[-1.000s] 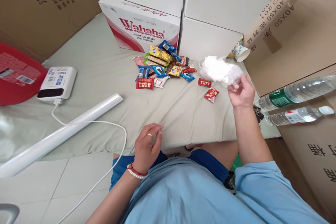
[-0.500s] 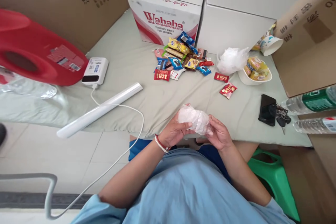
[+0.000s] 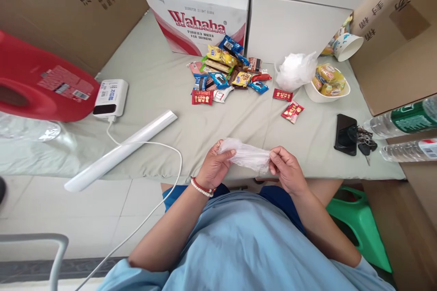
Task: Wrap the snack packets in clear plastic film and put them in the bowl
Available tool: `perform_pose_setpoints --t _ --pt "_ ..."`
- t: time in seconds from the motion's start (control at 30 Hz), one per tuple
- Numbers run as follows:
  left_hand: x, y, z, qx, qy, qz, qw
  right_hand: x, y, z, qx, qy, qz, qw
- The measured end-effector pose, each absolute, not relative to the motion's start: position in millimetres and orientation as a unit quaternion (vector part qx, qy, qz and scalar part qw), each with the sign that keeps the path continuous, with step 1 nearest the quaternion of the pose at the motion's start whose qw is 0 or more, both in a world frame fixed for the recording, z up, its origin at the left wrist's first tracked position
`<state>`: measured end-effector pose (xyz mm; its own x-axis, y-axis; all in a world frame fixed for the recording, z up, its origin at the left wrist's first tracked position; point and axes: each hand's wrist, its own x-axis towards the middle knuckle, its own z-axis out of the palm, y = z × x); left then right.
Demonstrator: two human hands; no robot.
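A thin, whitish, see-through plastic bag (image 3: 251,157) is stretched sideways between my two hands, above the front edge of the cloth-covered surface. My left hand (image 3: 216,166) pinches its left end between thumb and fingers. At the other end, my right hand (image 3: 287,170) grips the bag with thumb and fingertips. Beyond my hands lies a pile of wrapped snacks (image 3: 223,72) in front of the Wahaba-style white carton (image 3: 201,22). Two red snack packets (image 3: 292,112) lie apart from the pile, close to a crumpled white plastic bag (image 3: 296,72).
A white bowl (image 3: 327,95) holds yellow-wrapped snacks. To the right are a black phone (image 3: 345,134), keys (image 3: 366,143) and water bottles (image 3: 414,117). A white tube (image 3: 123,150), a cable, a power bank (image 3: 111,98) and a red jug (image 3: 44,77) occupy the left.
The bag has gone from bunched up to pulled out longer and flatter. My left hand has shifted left and my right hand slightly right. The camera view has moved a little.
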<state>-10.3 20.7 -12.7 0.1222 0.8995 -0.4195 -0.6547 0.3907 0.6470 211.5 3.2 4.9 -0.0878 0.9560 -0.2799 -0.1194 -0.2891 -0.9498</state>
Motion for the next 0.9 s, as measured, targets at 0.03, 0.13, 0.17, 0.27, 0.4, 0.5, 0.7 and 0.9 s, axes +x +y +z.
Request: perform_pose_setpoints --t 0.03,0.13,0.17,0.27,0.4,0.5,0.7,0.9 --pt "-12 21 -13 0.158 0.398 0.532 0.73 212 3 8 -0.516 -0.422 0.604 0.437" --pt "-18 23 -13 0.161 0.39 0.545 0.724 220 0 19 -0.477 -0.511 0.589 0.405" --pt "-19 24 -13 0.157 0.388 0.552 0.721 224 1 22 -0.438 -0.556 0.603 0.367" --pt "-19 23 -13 0.153 0.391 0.557 0.717 233 7 28 -0.354 -0.625 0.647 0.256" --pt "-11 18 -11 0.222 0.404 0.509 0.727 228 26 22 -0.469 -0.541 0.598 0.36" --pt "-3 13 -14 0.303 0.431 0.463 0.713 211 36 14 -0.444 -0.517 0.647 0.341" --pt "-5 -4 -19 0.532 0.537 0.496 0.427 179 39 -6 -0.486 -0.342 0.691 0.412" --pt "-5 -19 -12 0.736 0.46 0.414 0.276 173 32 -11 -0.509 -0.327 0.674 0.424"
